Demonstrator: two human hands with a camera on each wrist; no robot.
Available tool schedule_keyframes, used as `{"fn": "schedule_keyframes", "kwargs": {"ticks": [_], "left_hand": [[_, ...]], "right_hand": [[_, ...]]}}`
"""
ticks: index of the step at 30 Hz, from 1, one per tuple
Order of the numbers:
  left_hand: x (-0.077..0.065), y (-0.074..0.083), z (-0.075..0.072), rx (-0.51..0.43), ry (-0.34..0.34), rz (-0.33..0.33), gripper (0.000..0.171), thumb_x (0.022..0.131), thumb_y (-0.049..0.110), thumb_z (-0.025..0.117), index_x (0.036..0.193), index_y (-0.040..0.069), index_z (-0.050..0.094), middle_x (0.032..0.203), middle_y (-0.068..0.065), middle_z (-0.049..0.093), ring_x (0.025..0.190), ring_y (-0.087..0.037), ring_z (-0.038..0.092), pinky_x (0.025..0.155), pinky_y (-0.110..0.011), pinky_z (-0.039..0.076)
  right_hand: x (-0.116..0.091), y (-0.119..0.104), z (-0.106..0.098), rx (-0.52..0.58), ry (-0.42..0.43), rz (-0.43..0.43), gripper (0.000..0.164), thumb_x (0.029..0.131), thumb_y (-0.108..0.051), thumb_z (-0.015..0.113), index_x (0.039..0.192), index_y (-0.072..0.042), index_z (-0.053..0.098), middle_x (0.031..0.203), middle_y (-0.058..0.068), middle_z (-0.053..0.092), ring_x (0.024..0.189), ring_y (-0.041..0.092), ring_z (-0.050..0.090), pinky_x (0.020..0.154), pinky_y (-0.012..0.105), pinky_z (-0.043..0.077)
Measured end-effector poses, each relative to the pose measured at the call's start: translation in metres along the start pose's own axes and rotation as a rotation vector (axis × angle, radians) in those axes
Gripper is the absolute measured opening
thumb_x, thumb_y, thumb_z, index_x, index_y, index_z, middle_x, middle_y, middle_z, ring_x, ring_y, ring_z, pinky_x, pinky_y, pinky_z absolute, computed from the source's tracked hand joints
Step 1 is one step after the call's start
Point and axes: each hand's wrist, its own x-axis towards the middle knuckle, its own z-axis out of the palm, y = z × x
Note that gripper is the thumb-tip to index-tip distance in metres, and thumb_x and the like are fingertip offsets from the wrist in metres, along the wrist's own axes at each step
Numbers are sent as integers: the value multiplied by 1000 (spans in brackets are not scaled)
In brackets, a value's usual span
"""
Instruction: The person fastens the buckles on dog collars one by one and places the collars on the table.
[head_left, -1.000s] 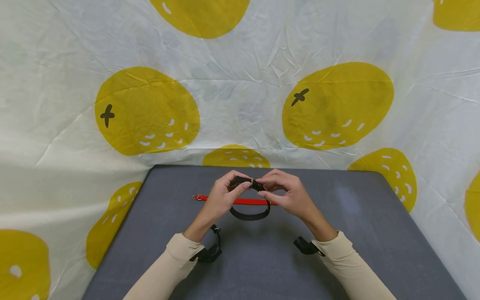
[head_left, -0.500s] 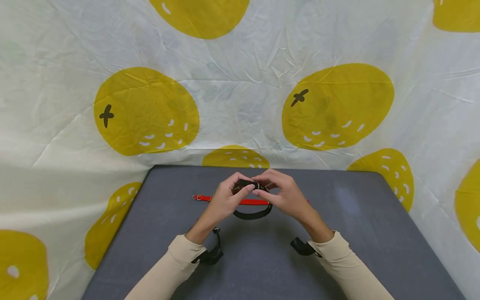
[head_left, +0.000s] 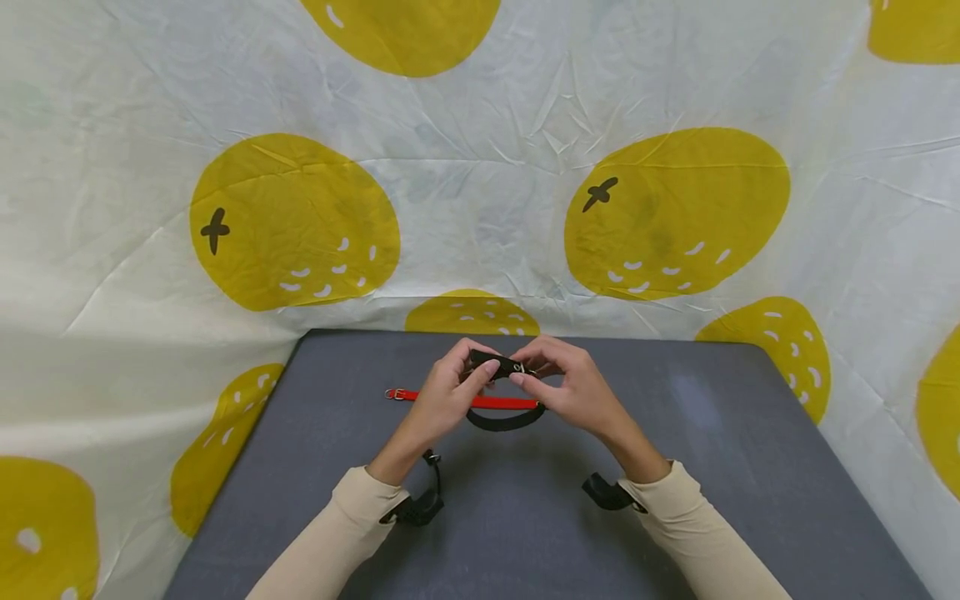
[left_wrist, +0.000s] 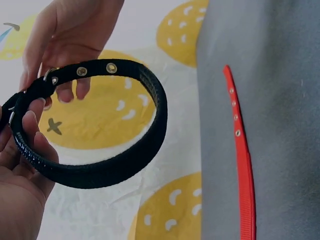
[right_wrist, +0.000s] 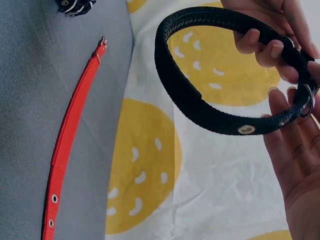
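A black dog collar [head_left: 506,422] with metal eyelets hangs in a closed loop between both hands, above the table. My left hand [head_left: 441,398] pinches one side of its overlapped part, thumb on the near face. Opposite, my right hand [head_left: 576,387] pinches the collar beside a metal ring [right_wrist: 307,100]. In the left wrist view, the strap end with eyelets [left_wrist: 81,71] runs to the buckle area, where fingers partly hide the fastening. Behind the hands a red dog collar [head_left: 495,402] lies stretched flat, its buckle [head_left: 395,394] to the left; its right part is hidden.
The dark grey table [head_left: 525,517] spreads around the hands. A white cloth with yellow fruit prints [head_left: 480,225] hangs behind it and along both sides. Black wrist straps [head_left: 420,507] sit at both cuffs.
My hands came together around the fastening half a second ago and have drawn slightly apart again. More of the black strap and its ring shows between them. The red collar stays put.
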Motion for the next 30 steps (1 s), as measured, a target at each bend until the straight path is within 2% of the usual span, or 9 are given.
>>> {"fn": "schedule_keyframes", "kwargs": {"ticks": [2,11,13,17,21,23,30], "left_hand": [[0,0,-1,6,-2,-2,20,104,24,60,120,11,59,100,-9,68,85,-27,66,81,-44,58],[-1,0,-2,39,-22,-34,23,107,27,54,125,12,52,96,-11,66,82,-23,61,68,-32,50],[-1,-1,-2,46,-35,-34,24,107,27,54,126,12,52,95,-13,66,83,-25,61,70,-35,52],[-1,-3,-1,26,-47,-30,23,105,25,59,124,13,55,101,-8,69,88,-24,65,79,-36,56],[-2,-4,0,5,-59,-12,19,102,23,64,119,16,64,110,-1,71,91,-19,67,81,-32,56],[-2,-5,1,6,-57,6,17,101,21,66,117,17,68,109,0,71,88,-19,66,77,-30,55],[0,-9,6,2,22,96,12,97,15,71,109,15,73,99,-1,69,73,-21,58,66,-26,50]], "right_hand": [[0,-1,-2,12,-8,9,21,89,3,74,109,-2,71,102,10,69,86,22,69,75,38,61],[0,-2,-6,12,-35,94,17,89,0,76,105,-3,71,100,9,69,86,24,69,78,39,59],[0,-2,-6,14,-47,103,16,89,0,76,103,-3,71,98,9,69,85,24,69,78,39,59],[0,-2,-6,22,-56,88,14,89,2,74,102,-4,70,94,8,67,82,23,69,76,37,59],[-2,2,-4,38,-36,50,18,89,5,73,104,-3,69,95,7,68,80,23,70,73,35,59],[-3,4,-4,51,-30,36,20,88,7,74,105,-2,69,97,8,68,81,24,71,73,35,60],[-5,5,-2,93,-39,1,21,88,7,73,106,-2,69,99,10,69,82,25,72,72,37,60]]}}
